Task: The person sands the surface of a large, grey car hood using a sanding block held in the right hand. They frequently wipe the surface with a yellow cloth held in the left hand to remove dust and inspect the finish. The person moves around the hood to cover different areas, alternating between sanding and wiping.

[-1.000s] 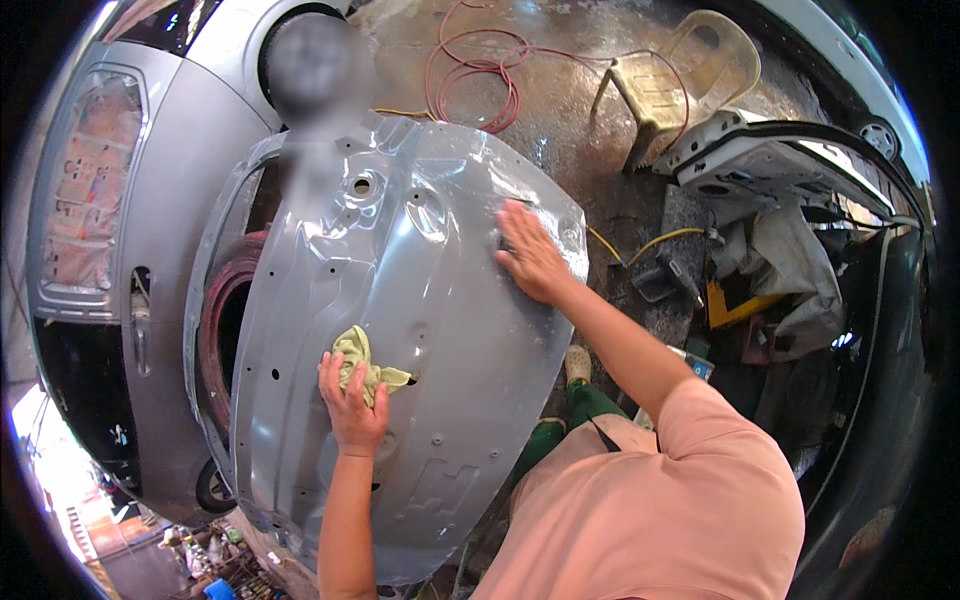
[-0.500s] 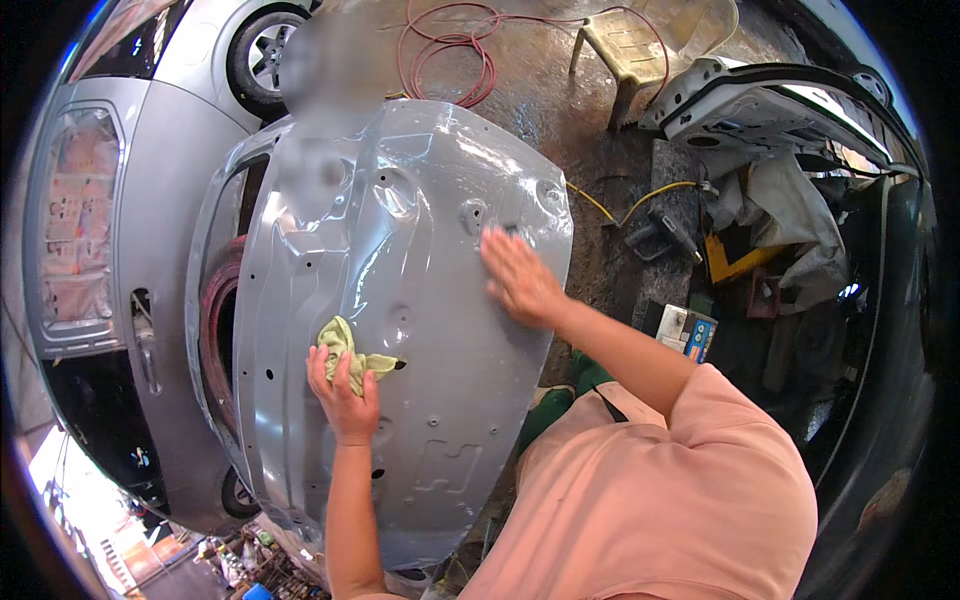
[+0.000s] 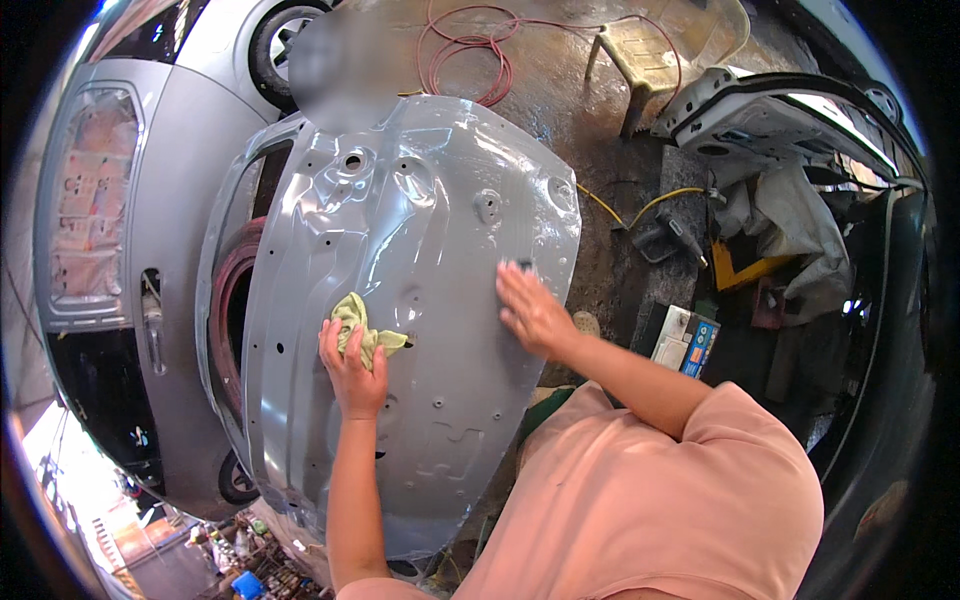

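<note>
A large glossy grey car body panel [image 3: 450, 300], pierced with several holes, lies in front of me. Its surface shines as if wet toward the far side. My left hand [image 3: 355, 375] is closed round a crumpled yellow-green cloth [image 3: 360, 330] and rests on the panel left of its middle. Farther right, my right hand [image 3: 535, 320] lies with fingers stretched along the panel near its right edge. A small dark piece [image 3: 525, 264] shows just past those fingertips; most of it is hidden and its kind is unclear.
A grey car [image 3: 190, 200] with a paper-covered window stands left. Red hose [image 3: 470, 60] coils by a plastic chair [image 3: 645, 65] at the back. Right are a black tool [image 3: 668, 240], a boxed item [image 3: 687, 340] and a loose car panel [image 3: 770, 115]. A blurred patch [image 3: 345, 65] hides the far left corner.
My right hand has slid nearer along the panel, the small dark piece moving with it. The left hand still holds the cloth at about the same spot. The whole view has shifted slightly.
</note>
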`<act>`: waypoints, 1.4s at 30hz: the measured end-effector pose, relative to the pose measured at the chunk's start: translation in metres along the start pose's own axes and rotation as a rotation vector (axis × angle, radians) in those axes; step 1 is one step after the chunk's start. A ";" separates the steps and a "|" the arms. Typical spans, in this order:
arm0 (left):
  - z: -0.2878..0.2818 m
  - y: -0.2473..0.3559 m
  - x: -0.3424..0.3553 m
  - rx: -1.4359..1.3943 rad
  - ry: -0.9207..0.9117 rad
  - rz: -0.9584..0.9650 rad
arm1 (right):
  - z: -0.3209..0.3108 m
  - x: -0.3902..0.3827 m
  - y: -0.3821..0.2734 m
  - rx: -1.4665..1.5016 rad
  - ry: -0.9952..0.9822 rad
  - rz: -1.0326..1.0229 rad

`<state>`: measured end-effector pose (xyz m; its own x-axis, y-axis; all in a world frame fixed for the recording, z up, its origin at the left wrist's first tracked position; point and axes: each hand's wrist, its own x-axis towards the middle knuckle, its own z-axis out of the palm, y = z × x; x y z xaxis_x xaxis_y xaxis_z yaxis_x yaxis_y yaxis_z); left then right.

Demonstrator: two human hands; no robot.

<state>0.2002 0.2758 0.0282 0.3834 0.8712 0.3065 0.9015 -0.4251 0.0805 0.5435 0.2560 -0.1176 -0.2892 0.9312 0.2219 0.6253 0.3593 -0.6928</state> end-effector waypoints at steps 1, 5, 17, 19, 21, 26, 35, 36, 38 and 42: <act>0.000 -0.001 -0.001 0.005 -0.005 -0.003 | -0.001 -0.015 -0.014 0.105 -0.077 -0.006; -0.008 0.005 -0.001 0.060 0.050 0.021 | -0.029 -0.028 -0.059 0.685 -0.252 0.200; -0.012 0.166 -0.008 -0.423 0.226 -0.161 | -0.078 -0.005 -0.087 1.425 0.202 0.662; -0.013 0.193 -0.015 -0.604 0.207 -0.304 | -0.078 -0.011 -0.114 1.358 0.194 0.584; -0.015 0.203 -0.027 -0.708 0.234 -0.382 | -0.071 -0.024 -0.134 1.366 0.150 0.543; -0.014 0.204 -0.066 -0.940 0.202 -0.590 | -0.050 -0.056 -0.154 1.340 0.087 0.518; -0.001 0.205 -0.079 -1.620 0.213 -0.860 | -0.048 -0.059 -0.153 1.389 -0.040 0.539; 0.002 0.204 -0.075 -1.585 0.197 -0.848 | -0.044 -0.055 -0.144 1.460 -0.095 0.552; 0.005 0.197 -0.072 -1.498 0.155 -0.839 | -0.045 -0.040 -0.148 1.505 -0.073 0.546; 0.004 0.143 -0.069 -0.860 0.364 -0.742 | -0.042 0.012 -0.082 1.309 0.046 0.603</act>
<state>0.3032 0.1557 0.0147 -0.3795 0.9118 0.1567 0.3956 0.0068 0.9184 0.5189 0.2404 -0.0290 -0.1867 0.9282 -0.3220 -0.4670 -0.3722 -0.8021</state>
